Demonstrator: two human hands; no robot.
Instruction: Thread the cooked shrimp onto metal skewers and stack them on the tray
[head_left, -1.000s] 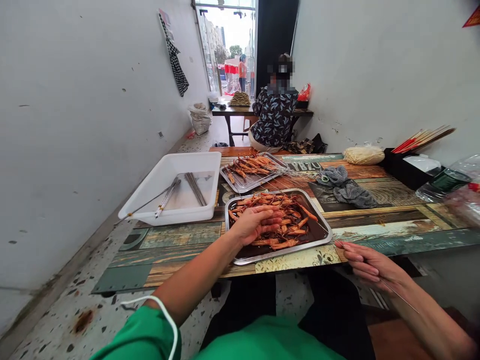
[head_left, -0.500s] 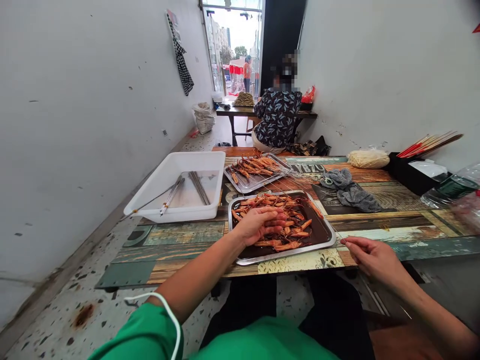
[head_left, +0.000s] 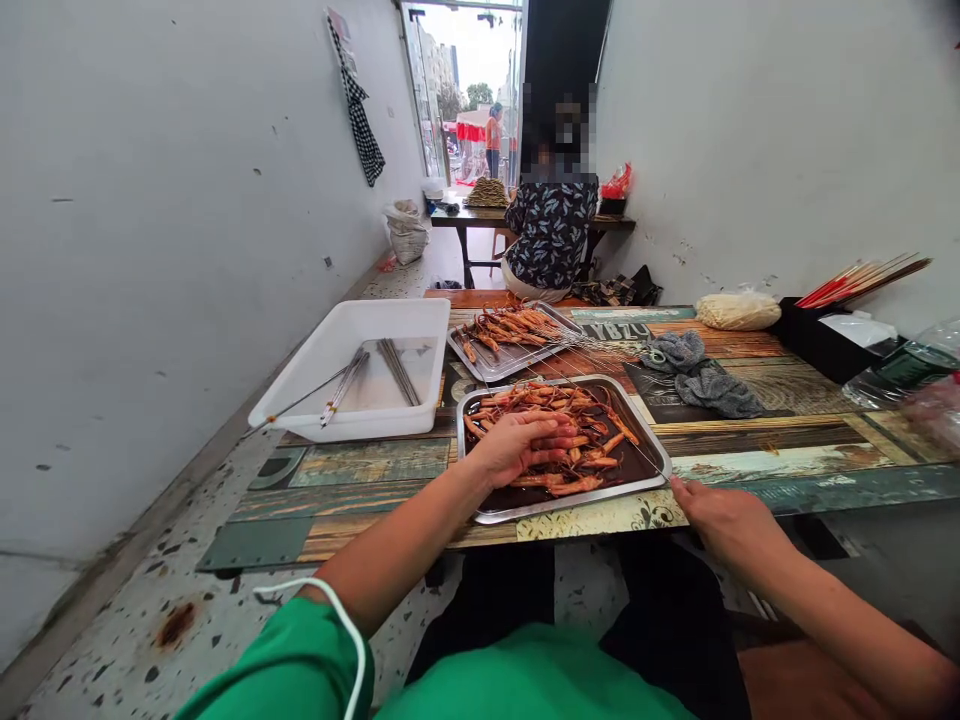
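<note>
My left hand (head_left: 517, 447) hovers over the near metal tray (head_left: 555, 508), its fingers loosely curled and a little apart. I see nothing held in it, though its palm is partly hidden. Orange-red, shrimp-like pieces (head_left: 577, 484) with thin strands lie in dark liquid in this tray. At the tray's right corner, my right hand (head_left: 712, 505) is closed, pinching the end of a thin metal skewer (head_left: 654, 462). The skewer slants up and left across the tray, and one orange piece (head_left: 622, 428) is at its far part.
Behind is a second tray (head_left: 495, 374) of skewered pieces. A white tub (head_left: 345, 432) with metal skewers stands left. Right are a grey cloth (head_left: 705, 380), a bag of pale sticks (head_left: 739, 311), a black box (head_left: 810, 340) and a bottle (head_left: 900, 370). A person (head_left: 551, 230) sits beyond.
My right hand has shifted slightly left, toward the tray corner, and turned knuckles up. The skewer and its piece now lie further over the tray. My left hand stays almost still.
</note>
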